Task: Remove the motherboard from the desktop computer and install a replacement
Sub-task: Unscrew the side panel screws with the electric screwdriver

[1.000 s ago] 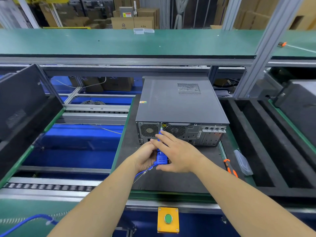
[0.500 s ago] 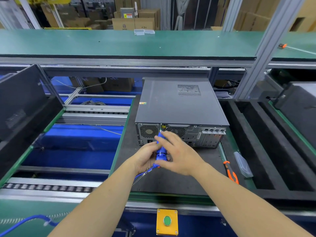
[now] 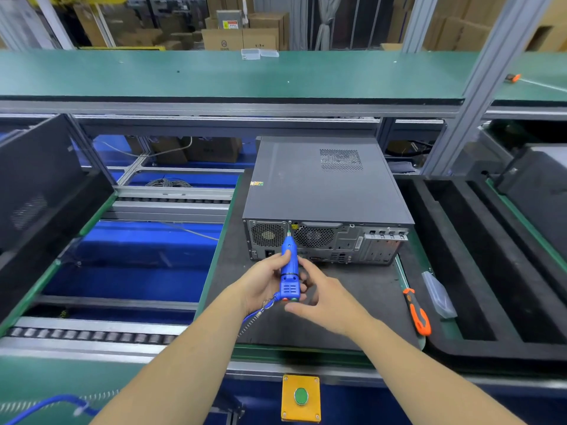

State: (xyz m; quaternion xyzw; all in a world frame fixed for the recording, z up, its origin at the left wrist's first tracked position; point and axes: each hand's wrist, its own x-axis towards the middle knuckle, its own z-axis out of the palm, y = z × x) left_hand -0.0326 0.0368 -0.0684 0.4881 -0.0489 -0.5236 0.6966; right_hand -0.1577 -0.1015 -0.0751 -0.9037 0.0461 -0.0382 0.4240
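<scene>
A closed grey desktop computer (image 3: 322, 182) lies flat on a dark mat (image 3: 362, 289), its rear panel facing me. My left hand (image 3: 260, 282) grips a blue electric screwdriver (image 3: 289, 271), whose bit points at the top edge of the rear panel between the two fan grilles. My right hand (image 3: 325, 297) sits just right of the tool's rear end, fingers loosely curled and apart from it. The motherboard is hidden inside the case.
An orange-handled screwdriver (image 3: 416, 311) and a clear plastic bag (image 3: 437, 294) lie right of the mat. Black foam trays (image 3: 478, 256) fill the right side. A roller conveyor (image 3: 92, 331) runs on the left. A yellow box with a green button (image 3: 301, 396) sits at the bench front.
My right hand has lifted off the screwdriver and drawn back to the right. The left hand keeps the tool, whose bit now reaches the rear panel's top edge.
</scene>
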